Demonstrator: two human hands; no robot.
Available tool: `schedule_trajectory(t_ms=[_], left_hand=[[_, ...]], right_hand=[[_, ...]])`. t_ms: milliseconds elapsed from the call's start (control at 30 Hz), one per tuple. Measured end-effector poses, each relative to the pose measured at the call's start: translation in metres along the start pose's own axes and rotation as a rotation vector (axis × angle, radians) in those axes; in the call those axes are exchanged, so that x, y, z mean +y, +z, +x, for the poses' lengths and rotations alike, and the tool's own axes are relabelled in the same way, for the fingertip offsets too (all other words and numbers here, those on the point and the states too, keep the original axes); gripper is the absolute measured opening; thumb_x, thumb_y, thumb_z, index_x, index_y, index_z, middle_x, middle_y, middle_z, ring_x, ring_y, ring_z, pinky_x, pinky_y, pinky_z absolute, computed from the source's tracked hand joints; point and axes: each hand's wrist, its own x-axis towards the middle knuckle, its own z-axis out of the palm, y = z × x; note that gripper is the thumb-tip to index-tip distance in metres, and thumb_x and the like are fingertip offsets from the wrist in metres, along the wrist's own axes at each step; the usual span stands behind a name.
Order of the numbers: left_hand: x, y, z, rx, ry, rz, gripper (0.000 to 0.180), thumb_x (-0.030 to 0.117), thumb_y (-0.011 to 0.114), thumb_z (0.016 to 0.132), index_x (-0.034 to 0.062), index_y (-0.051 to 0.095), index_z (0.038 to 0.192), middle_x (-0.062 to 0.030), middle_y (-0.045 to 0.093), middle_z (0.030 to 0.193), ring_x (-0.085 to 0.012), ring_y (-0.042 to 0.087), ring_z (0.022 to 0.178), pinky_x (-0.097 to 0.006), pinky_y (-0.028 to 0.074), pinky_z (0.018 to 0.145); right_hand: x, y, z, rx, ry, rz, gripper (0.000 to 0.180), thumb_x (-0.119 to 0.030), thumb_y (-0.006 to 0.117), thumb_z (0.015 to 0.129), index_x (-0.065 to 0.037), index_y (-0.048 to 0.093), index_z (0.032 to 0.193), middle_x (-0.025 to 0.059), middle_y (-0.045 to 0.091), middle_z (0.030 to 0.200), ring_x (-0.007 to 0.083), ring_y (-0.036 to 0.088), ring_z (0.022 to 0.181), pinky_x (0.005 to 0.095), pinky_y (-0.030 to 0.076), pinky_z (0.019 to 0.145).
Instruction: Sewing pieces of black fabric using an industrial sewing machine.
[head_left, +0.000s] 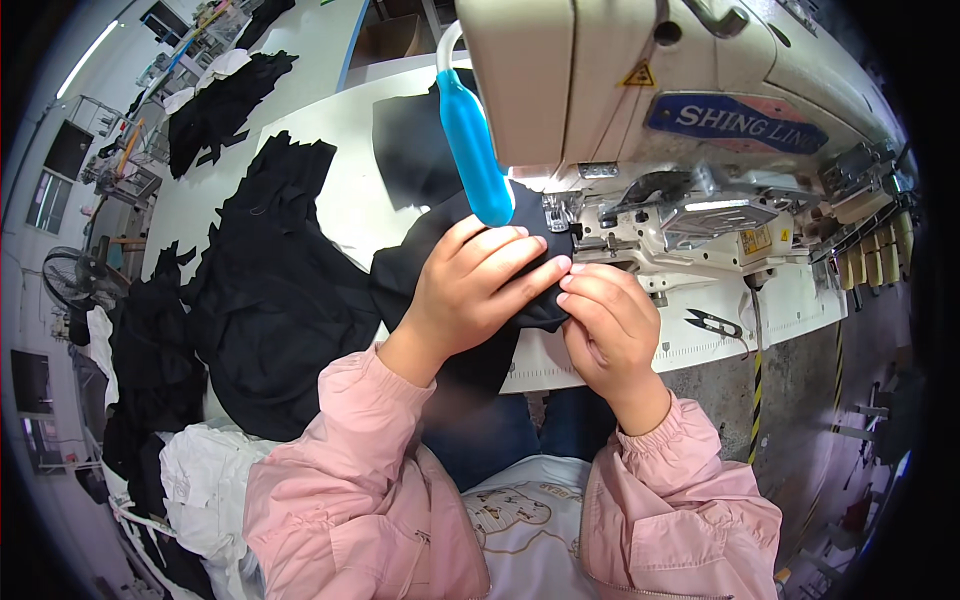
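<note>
A piece of black fabric (425, 240) lies on the white sewing table, its right edge at the presser foot (558, 212) of a cream sewing machine (530, 90). My left hand (478, 282) rests over this fabric with curved fingers, its thumb side holding the cloth close to the edge. Pinched fingers of my right hand (615, 325) grip the same edge, just in front of the foot. The fingertips of both hands nearly meet there. Cloth hides the undersides of my left fingers. A bright blue sleeve-like cover (475, 150) hangs from the machine above my left fingers.
Thread snips (714, 323) lie on the table (690, 345) right of my right hand. A large heap of black cloth (275, 300) spreads at left, with white cloth (215, 485) below it. Further black pieces (222, 105) lie at the far left. A fan (82, 278) stands beyond.
</note>
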Motion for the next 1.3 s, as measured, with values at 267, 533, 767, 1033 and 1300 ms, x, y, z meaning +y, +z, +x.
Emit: schedule_trajectory(t_ms=[267, 533, 767, 1033, 1300], left_hand=[[-0.006, -0.002, 0.010, 0.016, -0.011, 0.006, 0.033, 0.016, 0.071, 0.088, 0.0271, 0.081, 0.117, 0.0033, 0.070, 0.116, -0.0152, 0.068, 0.109, -0.042, 0.050, 0.105], [0.007, -0.009, 0.001, 0.036, -0.121, 0.028, 0.031, 0.014, 0.071, 0.086, 0.0216, 0.081, 0.114, 0.0011, 0.070, 0.114, -0.0196, 0.068, 0.108, -0.044, 0.052, 0.104], [0.056, -0.047, -0.044, 0.245, -0.536, 0.156, 0.046, -0.007, 0.069, 0.066, 0.0175, 0.080, 0.103, -0.0076, 0.061, 0.116, -0.0318, 0.060, 0.106, -0.049, 0.049, 0.105], [0.076, -0.090, -0.038, 0.256, -0.558, 0.057, 0.046, -0.021, 0.063, 0.072, 0.0017, 0.074, 0.111, -0.0145, 0.072, 0.093, -0.0311, 0.071, 0.083, -0.038, 0.061, 0.076], [0.064, -0.088, -0.035, 0.036, -0.769, -0.172, 0.059, 0.028, 0.089, 0.082, 0.0064, 0.069, 0.133, -0.0125, 0.068, 0.101, -0.0270, 0.067, 0.085, -0.035, 0.055, 0.076]], right_hand=[[0.005, 0.007, 0.004, 0.041, -0.009, -0.015, 0.028, 0.006, 0.074, 0.068, -0.001, 0.071, 0.095, 0.0113, 0.073, 0.102, 0.0331, 0.072, 0.094, 0.0410, 0.061, 0.079], [0.013, 0.011, 0.008, 0.066, -0.015, -0.086, 0.031, 0.003, 0.076, 0.067, -0.006, 0.071, 0.097, 0.0043, 0.073, 0.105, 0.0274, 0.064, 0.082, 0.0371, 0.054, 0.068], [0.004, 0.008, 0.014, -0.018, 0.034, -0.119, 0.031, 0.001, 0.080, 0.068, -0.011, 0.075, 0.096, 0.0006, 0.074, 0.108, 0.0261, 0.061, 0.086, 0.0361, 0.052, 0.075], [0.002, -0.001, 0.035, -0.171, -0.074, 0.073, 0.025, 0.000, 0.077, 0.071, -0.010, 0.068, 0.093, 0.0021, 0.068, 0.100, 0.0280, 0.066, 0.096, 0.0456, 0.050, 0.093], [-0.007, -0.010, 0.052, -0.362, -0.040, 0.251, 0.028, 0.000, 0.080, 0.071, -0.008, 0.067, 0.093, 0.0050, 0.067, 0.092, 0.0310, 0.064, 0.091, 0.0439, 0.049, 0.089]])
